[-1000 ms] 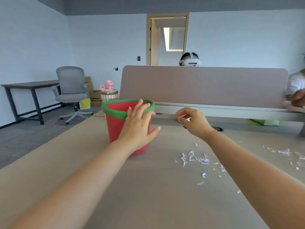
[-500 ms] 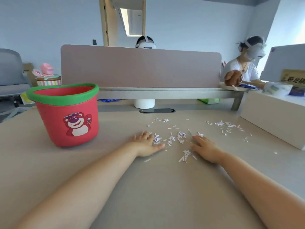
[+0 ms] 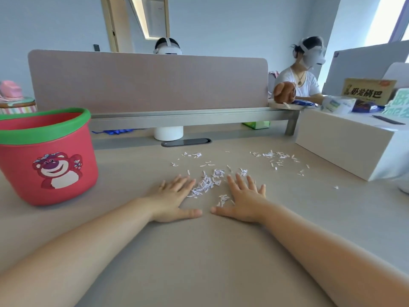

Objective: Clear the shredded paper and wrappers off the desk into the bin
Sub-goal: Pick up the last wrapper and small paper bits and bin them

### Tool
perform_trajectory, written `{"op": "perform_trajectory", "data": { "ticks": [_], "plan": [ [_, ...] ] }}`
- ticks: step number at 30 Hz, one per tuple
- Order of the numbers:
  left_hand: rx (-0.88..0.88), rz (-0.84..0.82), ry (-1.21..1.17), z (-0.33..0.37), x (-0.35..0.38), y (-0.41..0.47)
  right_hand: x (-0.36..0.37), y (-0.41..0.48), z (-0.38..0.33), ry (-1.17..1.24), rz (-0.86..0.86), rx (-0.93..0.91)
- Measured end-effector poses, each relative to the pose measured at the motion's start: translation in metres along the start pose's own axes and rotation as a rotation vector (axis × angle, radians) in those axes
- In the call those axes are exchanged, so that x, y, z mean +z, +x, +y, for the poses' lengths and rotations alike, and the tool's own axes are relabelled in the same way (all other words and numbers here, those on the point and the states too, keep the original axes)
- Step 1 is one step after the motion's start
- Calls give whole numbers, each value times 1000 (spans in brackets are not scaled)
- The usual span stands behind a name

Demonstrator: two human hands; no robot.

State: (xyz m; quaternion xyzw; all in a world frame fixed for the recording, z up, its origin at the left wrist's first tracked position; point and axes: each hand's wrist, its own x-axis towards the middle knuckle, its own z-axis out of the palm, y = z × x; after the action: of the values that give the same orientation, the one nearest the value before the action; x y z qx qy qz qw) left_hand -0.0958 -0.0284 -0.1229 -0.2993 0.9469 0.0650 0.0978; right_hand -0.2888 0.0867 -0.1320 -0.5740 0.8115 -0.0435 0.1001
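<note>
While both palms lie flat on the smooth beige tabletop (image 3: 199, 262), the left hand (image 3: 174, 200) and right hand (image 3: 244, 201) bracket a small heap of shredded paper (image 3: 207, 183), each grip spread wide and holding nothing, thumbs pointing inward with their tips near each other. The shreds are thin, short white strips with faint print, lying at mixed angles with no common direction. A looser scatter (image 3: 276, 158) sits farther back toward the white box (image 3: 340, 145) on the right. The bin (image 3: 46, 156), a round, tapered red bucket with a green rim and a pink bear printed on its side, stands upright well to the left, its mouth facing up.
</note>
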Motion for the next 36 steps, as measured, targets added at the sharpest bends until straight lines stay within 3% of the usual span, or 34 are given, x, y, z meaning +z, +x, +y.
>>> {"op": "perform_trajectory", "data": {
  "ticks": [7,12,14,16,19,23,27,32,34,36],
  "plan": [
    [-125,134,-76,7,-8,68,-7,61,22,38,171,241],
    [-126,157,-143,19,-20,112,-15,79,44,309,282,-26],
    [-76,170,-167,22,-22,122,-23,81,61,282,386,-9],
    [-30,191,-162,21,-21,130,-31,83,90,156,503,183],
    [-7,219,-188,16,-16,136,-38,77,138,125,462,596],
    [-4,213,-180,15,-16,137,-34,78,159,164,349,795],
    [-9,208,-183,17,-16,137,-32,86,162,113,267,677],
    [-11,230,-214,19,-17,135,-34,89,141,271,225,308],
    [-10,252,-236,19,-16,134,-35,92,138,420,336,249],
    [-9,262,-230,19,-15,134,-39,101,152,381,510,352]
  ]
}}
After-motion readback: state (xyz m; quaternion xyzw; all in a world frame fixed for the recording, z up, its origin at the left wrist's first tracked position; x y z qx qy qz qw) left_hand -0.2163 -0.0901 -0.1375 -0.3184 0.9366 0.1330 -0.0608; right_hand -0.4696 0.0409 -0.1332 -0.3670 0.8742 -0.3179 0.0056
